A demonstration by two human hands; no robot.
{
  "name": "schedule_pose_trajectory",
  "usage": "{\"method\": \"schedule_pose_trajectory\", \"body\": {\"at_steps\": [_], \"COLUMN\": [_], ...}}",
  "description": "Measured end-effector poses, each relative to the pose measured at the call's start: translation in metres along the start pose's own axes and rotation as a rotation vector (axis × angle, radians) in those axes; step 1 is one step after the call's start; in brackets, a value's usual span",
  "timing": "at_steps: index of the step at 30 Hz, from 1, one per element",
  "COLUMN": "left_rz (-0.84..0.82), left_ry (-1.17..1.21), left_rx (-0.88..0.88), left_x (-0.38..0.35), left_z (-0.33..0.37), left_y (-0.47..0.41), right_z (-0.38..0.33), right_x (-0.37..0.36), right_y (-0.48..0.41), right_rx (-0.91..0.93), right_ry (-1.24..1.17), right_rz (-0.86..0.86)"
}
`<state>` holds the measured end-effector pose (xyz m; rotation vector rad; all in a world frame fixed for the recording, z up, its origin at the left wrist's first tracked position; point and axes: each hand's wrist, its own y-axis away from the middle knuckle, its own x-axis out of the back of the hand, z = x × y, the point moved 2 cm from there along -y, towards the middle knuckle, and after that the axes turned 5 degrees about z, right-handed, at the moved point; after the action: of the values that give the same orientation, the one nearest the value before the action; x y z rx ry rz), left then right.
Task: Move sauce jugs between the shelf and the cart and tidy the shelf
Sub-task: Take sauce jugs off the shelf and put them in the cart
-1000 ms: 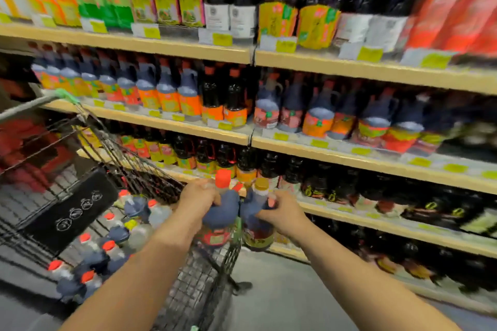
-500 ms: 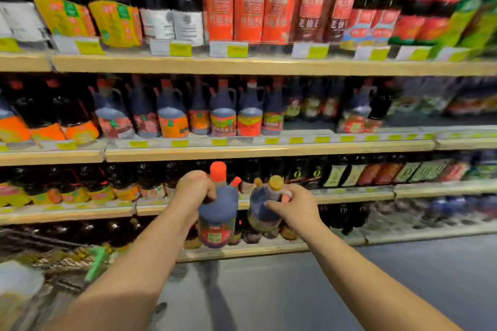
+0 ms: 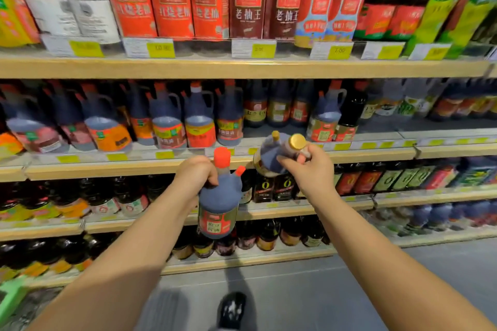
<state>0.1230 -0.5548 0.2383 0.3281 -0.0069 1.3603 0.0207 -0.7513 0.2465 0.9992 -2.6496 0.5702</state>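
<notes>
My left hand (image 3: 196, 173) grips the handle of a dark sauce jug with a red cap (image 3: 219, 200), held upright in front of the lower shelves. A second dark jug with a gold cap (image 3: 271, 156) is in my right hand (image 3: 312, 169), tilted toward me at the front edge of the middle shelf (image 3: 376, 154). That shelf carries a row of similar red-capped jugs (image 3: 199, 118) on its left half. A bare stretch of shelf lies just behind the gold-capped jug, left of another jug (image 3: 325, 118).
The top shelf (image 3: 242, 67) holds tall red and green labelled bottles. Lower shelves are packed with dark bottles. The green cart handle (image 3: 10, 295) shows at the bottom left. My shoe (image 3: 232, 309) stands on the grey floor.
Both hands have risen with their jugs, away from the cart on the left. The gold-capped jug has gone up to the middle shelf's edge and tilted. The view has swung right.
</notes>
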Motion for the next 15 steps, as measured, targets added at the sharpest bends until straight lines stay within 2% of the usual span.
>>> {"method": "schedule_pose_trajectory", "body": {"at_steps": [3,8,15], "left_rz": [-0.002,-0.043,-0.089], "left_ry": [0.047,0.058,0.075], "left_rx": [-0.021,-0.064,-0.11], "left_x": [-0.017,-0.042,-0.065], "left_z": [0.006,0.018,0.025], "left_y": [-0.027,-0.077,-0.127], "right_z": [0.005,0.015,0.04], "right_x": [-0.011,-0.038,-0.086], "right_y": [-0.035,-0.095,-0.167], "right_rx": [0.071,0.183,0.207], "right_ry": [-0.047,0.015,0.12], "right_rz": [0.018,0.063,-0.083]}}
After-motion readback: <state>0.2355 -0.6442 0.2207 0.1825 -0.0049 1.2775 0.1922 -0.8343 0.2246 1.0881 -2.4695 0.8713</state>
